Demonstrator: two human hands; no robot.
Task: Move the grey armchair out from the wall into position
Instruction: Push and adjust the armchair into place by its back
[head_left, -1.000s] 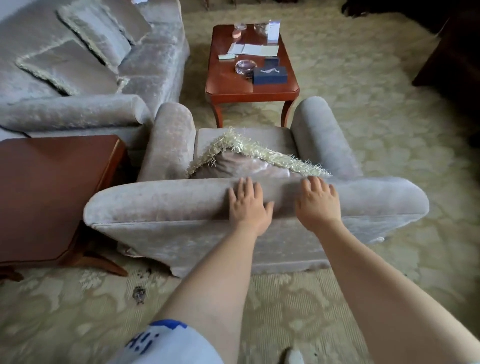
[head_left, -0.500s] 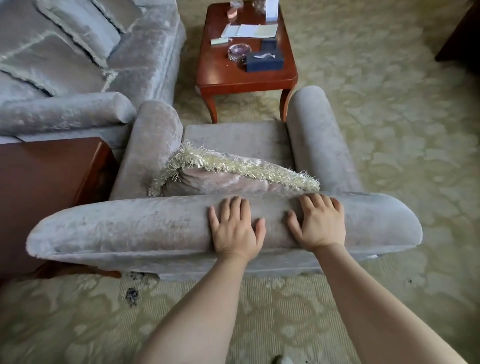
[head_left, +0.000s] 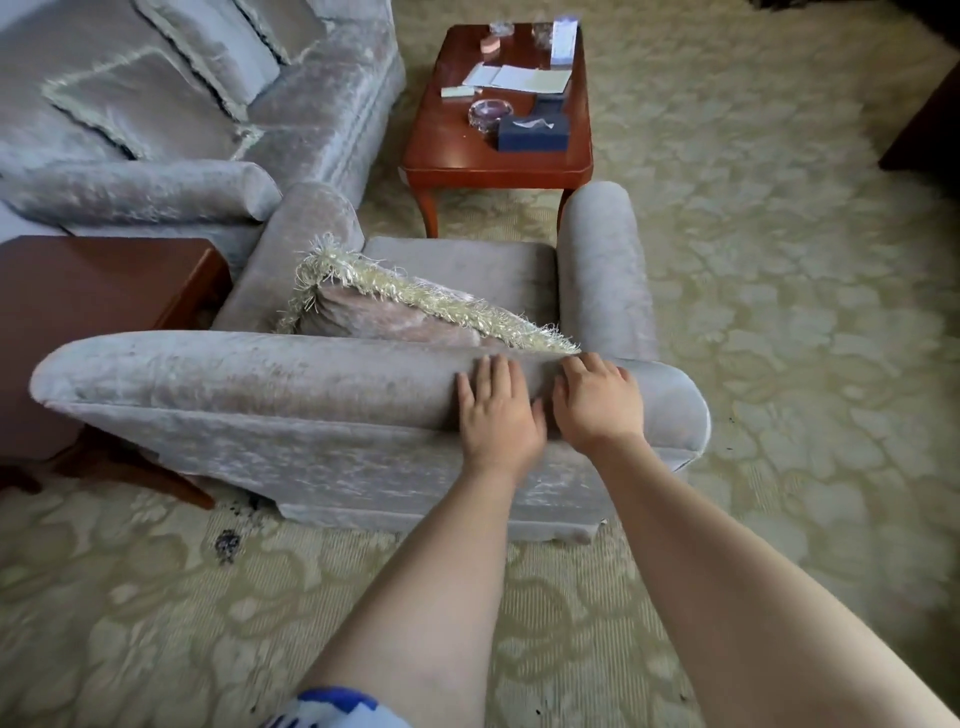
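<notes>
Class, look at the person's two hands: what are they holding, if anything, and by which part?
Both the left hand and the right hand rest flat on the armchair, on the rolled top of its backrest, toward its right end. Neither closes around it.

A home living room: sofa (head_left: 208, 104), coffee table (head_left: 498, 156), patterned carpet (head_left: 779, 260).

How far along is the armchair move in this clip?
Done: the grey velvet armchair stands on open carpet, no wall visible behind it. In hand: the left hand and right hand press flat on its backrest top, right of centre. Left: final positioning; it sits skewed, close to the red-brown wooden coffee table and side table.
</notes>
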